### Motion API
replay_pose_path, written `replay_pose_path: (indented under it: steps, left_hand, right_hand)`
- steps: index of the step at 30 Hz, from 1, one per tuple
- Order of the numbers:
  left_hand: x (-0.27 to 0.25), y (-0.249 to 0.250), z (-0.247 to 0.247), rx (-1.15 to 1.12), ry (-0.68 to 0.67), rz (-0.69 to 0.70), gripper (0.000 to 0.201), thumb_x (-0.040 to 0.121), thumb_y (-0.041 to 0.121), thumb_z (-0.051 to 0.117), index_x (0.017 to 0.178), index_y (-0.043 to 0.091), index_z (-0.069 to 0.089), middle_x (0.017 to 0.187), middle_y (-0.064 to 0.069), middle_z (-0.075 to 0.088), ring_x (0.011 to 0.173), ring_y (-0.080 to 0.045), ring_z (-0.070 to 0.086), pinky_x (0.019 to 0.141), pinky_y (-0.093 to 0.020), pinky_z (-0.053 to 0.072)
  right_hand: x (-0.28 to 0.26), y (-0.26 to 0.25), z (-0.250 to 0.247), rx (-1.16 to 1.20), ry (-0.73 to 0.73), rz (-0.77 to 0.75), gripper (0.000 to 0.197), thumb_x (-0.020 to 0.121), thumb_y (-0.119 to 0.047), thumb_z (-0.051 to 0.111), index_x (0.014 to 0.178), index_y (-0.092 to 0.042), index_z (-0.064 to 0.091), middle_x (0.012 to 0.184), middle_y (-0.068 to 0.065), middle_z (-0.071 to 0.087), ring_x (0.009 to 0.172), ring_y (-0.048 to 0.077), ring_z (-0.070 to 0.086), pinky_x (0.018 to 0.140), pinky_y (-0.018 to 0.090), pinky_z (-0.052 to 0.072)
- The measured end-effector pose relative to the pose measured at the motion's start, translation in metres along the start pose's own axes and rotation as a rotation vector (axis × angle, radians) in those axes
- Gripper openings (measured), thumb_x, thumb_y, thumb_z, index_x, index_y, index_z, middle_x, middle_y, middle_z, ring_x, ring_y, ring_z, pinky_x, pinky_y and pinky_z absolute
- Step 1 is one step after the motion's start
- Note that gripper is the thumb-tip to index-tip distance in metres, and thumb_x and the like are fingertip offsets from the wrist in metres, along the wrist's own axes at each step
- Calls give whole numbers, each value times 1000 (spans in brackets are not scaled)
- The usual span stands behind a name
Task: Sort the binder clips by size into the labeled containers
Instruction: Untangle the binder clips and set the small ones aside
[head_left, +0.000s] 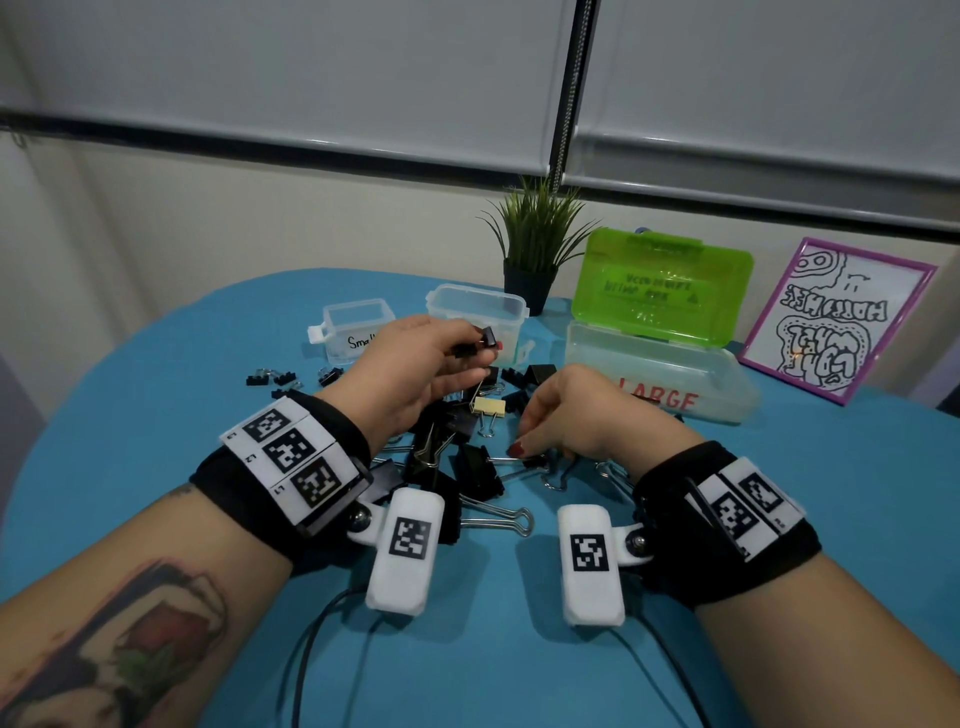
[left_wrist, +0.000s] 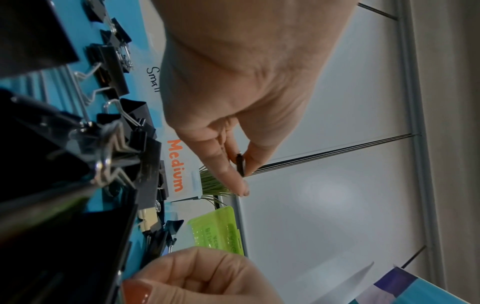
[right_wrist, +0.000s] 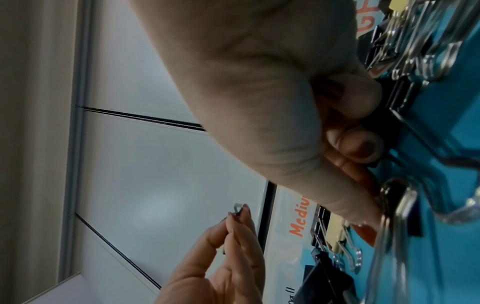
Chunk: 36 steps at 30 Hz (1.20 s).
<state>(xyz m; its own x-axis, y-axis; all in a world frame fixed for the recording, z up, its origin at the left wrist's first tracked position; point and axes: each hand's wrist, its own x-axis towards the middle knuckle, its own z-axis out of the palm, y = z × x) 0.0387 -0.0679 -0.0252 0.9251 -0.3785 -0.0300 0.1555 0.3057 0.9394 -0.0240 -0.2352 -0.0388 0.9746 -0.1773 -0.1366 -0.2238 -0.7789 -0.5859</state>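
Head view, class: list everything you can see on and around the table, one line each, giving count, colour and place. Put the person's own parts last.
table: one, blue, under everything.
binder clips: a heap, mostly black, mid-table between the hands; a few small ones lie near the Small box.
cream clip: one, in the heap.
Small box: one, clear, back left.
Medium box: one, clear, behind the left hand.
Large box: one, clear with green lid raised, back right.
plant: one, green in a black pot, at the back.
framed drawing: one, purple frame, far right.
wrist cameras: two, white, on black straps.
left hand: raised, pinches a small black clip.
right hand: low over the heap, fingers curled on a clip.
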Motion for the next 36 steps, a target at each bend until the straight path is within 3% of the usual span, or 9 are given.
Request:
replay_pose_path:
  steps: [4, 8, 11, 15, 21, 26, 29, 32, 36]
  left_hand:
    - [2, -4, 1, 19, -1, -62, 10, 96, -4, 54, 105, -1, 58, 77, -15, 71, 62, -13, 71, 47, -19, 55]
    - [3, -6, 1, 85, -1, -126, 23, 102, -1, 41, 100, 2, 64, 80, -12, 61, 61, -11, 61, 48, -20, 55]
    - [5, -7, 0, 105, 21, -151, 19, 100, 7, 47, 92, 6, 65, 75, -6, 55, 54, -10, 54, 41, -18, 45]
    - [7, -7, -2, 158, -15, -210, 26, 99, 26, 54, 76, 13, 52, 66, -2, 46, 52, -11, 42, 36, -17, 30]
    - [-4, -6, 4, 299, -112, -220, 8, 95, 20, 62, 96, 14, 57, 64, 3, 43, 49, -5, 36, 40, -14, 21]
    - [-4, -6, 3, 350, -69, -186, 16, 92, 18, 67, 103, 12, 56, 64, 2, 44, 51, -7, 38, 41, -15, 23]
    - [-5, -6, 4, 368, -75, -180, 19, 92, 16, 67, 109, 8, 62, 65, 1, 45, 53, -7, 37, 43, -16, 24]
    - [-3, -7, 3, 375, -72, -175, 28, 91, 16, 68, 115, 1, 63, 66, 1, 46, 53, -8, 39, 40, -14, 27]
    - [-2, -8, 1, 381, -76, -174, 29, 90, 16, 69, 115, 0, 64, 66, 1, 48, 54, -8, 41, 39, -15, 29]
  right_hand:
    - [-3, -3, 0, -85, -33, -23, 9, 78, -19, 84, 81, -16, 77, 72, -6, 65, 69, 11, 56, 58, 23, 43]
    - [-4, -3, -1, -100, -10, -13, 14, 77, -20, 85, 82, -14, 73, 74, -3, 64, 69, 13, 55, 59, 24, 44]
    - [-5, -1, -5, -115, 27, 22, 27, 70, -27, 90, 84, -10, 75, 77, 1, 68, 72, 17, 58, 64, 28, 51]
    - [-4, -2, -6, -154, -11, 30, 13, 73, -18, 88, 80, -13, 77, 79, -1, 72, 73, 16, 63, 67, 26, 54]
    - [-7, -1, -6, -164, -23, 27, 8, 79, -17, 83, 77, -16, 76, 71, -6, 67, 70, 14, 59, 64, 24, 48]
    - [-16, -3, -19, -255, 67, 138, 49, 65, -43, 90, 91, -6, 72, 85, 6, 67, 76, 22, 58, 59, 25, 42]
    - [-18, -6, -17, -309, 29, 194, 54, 63, -44, 91, 89, -6, 65, 76, 4, 61, 69, 21, 56, 54, 24, 41]
    - [-16, -10, -14, -341, -3, 196, 54, 69, -37, 89, 107, -3, 70, 99, 10, 71, 88, 27, 66, 75, 32, 56]
    - [-17, -11, -12, -305, -52, 130, 41, 77, -25, 84, 109, -3, 73, 108, 11, 73, 101, 28, 68, 89, 37, 57]
